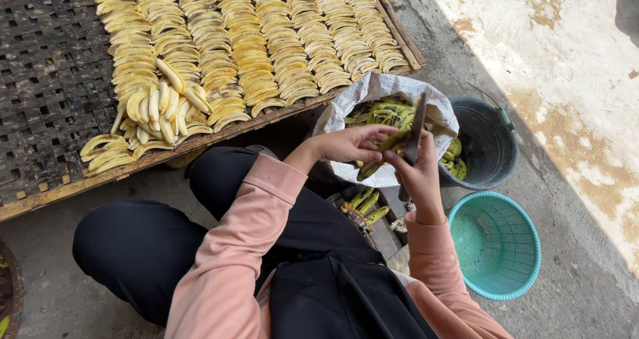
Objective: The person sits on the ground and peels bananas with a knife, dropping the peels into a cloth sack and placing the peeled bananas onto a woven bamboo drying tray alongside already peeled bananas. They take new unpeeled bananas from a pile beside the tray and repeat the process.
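Outdoors on a bare concrete floor [572, 272], crouched beside a low woven drying rack [46, 93] filled with rows of peeled banana slices [266, 46]. Left hand [353, 144] curled around the upper part of an unpeeled green-yellow banana [383, 154], fingers closed over it; right hand [418, 172] gripped shut on the handle of a knife [418, 125], blade standing up and slightly away from the body. Banana's long axis slanted, low end toward the body and left, high end up against the blade, so fruit sits between both hands and touches each, nearer the left palm. Just beyond the hands, an open white sack [379, 89] of more green bananas; to the right of it a dark bucket [489, 143]; nearer the right forearm, a turquoise plastic basket [496, 246]. Below the hands, a few small bananas [365, 206] on the ground. Loose pile of peeled whole bananas [163, 109] well off to the left of the left hand, on the rack.
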`<state>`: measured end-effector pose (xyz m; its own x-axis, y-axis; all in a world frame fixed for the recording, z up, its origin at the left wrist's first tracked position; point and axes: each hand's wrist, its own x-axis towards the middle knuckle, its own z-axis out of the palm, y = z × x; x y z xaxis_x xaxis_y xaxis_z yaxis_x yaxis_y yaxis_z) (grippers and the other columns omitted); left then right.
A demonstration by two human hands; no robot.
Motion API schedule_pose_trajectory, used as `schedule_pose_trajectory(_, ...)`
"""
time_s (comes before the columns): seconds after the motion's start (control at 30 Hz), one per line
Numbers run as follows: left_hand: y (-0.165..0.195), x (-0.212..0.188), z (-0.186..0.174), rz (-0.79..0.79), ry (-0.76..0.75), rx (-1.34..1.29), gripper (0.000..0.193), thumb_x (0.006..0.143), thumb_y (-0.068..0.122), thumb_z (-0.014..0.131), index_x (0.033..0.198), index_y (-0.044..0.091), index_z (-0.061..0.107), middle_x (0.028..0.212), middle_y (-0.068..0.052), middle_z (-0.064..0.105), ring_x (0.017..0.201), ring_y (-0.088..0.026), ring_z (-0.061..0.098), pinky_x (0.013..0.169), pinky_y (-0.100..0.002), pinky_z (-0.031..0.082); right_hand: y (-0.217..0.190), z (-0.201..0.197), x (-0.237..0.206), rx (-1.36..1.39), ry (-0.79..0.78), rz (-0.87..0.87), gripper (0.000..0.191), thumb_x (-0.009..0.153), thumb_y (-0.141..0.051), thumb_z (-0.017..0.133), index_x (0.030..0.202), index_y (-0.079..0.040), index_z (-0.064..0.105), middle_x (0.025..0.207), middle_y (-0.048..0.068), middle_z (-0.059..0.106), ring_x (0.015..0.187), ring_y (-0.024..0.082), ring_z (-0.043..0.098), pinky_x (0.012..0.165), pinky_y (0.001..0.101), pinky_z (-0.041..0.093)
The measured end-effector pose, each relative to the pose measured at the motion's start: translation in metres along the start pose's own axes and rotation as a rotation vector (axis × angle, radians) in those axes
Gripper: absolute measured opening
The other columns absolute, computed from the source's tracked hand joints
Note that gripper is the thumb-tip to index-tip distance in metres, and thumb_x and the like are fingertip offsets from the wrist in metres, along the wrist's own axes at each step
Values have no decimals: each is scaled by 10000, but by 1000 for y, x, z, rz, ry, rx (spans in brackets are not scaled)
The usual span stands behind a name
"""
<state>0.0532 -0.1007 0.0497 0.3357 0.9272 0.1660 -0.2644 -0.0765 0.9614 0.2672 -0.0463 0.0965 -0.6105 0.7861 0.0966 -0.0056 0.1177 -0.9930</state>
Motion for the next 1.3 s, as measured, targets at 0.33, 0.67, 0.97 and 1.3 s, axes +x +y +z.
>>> schedule_pose_trajectory(0.33, -49, 19, -47, 112, 689, -704, 277, 1052, 153, 665, 1243, -27, 576, 1137, -163, 728, 999, -223, 722, 825, -337, 611, 7, 37, 30, -322, 9, -288, 575, 1104, -199, 541, 1625, -88, 325, 975, 51, 575, 785, 125, 543, 681, 271, 459)
schedule_pose_trajectory(0.67, -72, 23, -42, 174, 870, -982, 336, 966, 326, 646, 1122, 28, 662, 968, -112, 723, 831, -204, 718, 747, -365, 612, 2, 61, 24, -808, 15, -599, 616, 1067, -249, 594, 1612, -100, 349, 1219, 172, 647, 996, 343, 669, 797, 404, 546)
schedule_pose_trajectory(0.97, -58, 24, -30, 168, 915, -838, 147, 992, 168, 665, 1027, 25, 653, 963, -56, 707, 856, -152, 701, 767, -313, 594, 11, 64, 28, -813, 101, -571, 584, 1044, -237, 611, 1572, -105, 401, 1135, 172, 633, 950, 357, 656, 773, 415, 535)
schedule_pose_trajectory(1.3, -21, 14, -31, 53, 669, -705, 130, 1011, 208, 592, 999, 90, 644, 881, -32, 691, 788, -133, 672, 739, -332, 576, 24, 45, 49, -104, -144, -161, 276, 1105, -185, 507, 1348, -55, 521, 874, -33, 532, 675, 36, 436, 583, 211, 363)
